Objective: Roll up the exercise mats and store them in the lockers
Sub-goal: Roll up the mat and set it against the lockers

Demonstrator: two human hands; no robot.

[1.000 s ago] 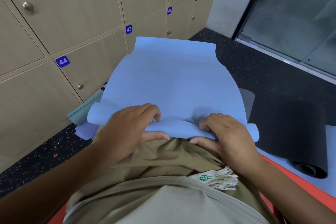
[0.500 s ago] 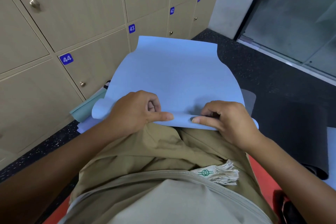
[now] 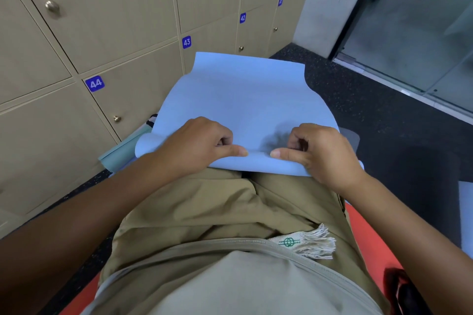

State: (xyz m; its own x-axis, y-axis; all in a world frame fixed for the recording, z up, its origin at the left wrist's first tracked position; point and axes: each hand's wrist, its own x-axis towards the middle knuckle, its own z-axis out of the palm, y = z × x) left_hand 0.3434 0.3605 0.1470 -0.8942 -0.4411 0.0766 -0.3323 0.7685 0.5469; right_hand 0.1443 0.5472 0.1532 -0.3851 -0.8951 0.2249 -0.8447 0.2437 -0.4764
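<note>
Centre frame: light blue mat lies spread from the person's lap out over the dark speckled floor, its far end curling up near the base of the lockers. The near edge is folded over into a beginning roll. Left hand and right hand both sit on that edge, fingers curled under the fold, thumbs pressed flat on top and pointing at each other, pinching the mat's rolled edge. Khaki trousers fill lower centre; a fringed woven tag with a green emblem shows at the waist. Left and upper left: beige locker doors, all closed, contents unseen; four number plates readable, 44, 43, 42, 41. Teal mat pokes out under the blue mat's left side against the lockers. Dark mat lies on the floor at right. Orange mat under the person, lower right. Glass partition upper right. Mats seen: four.
</note>
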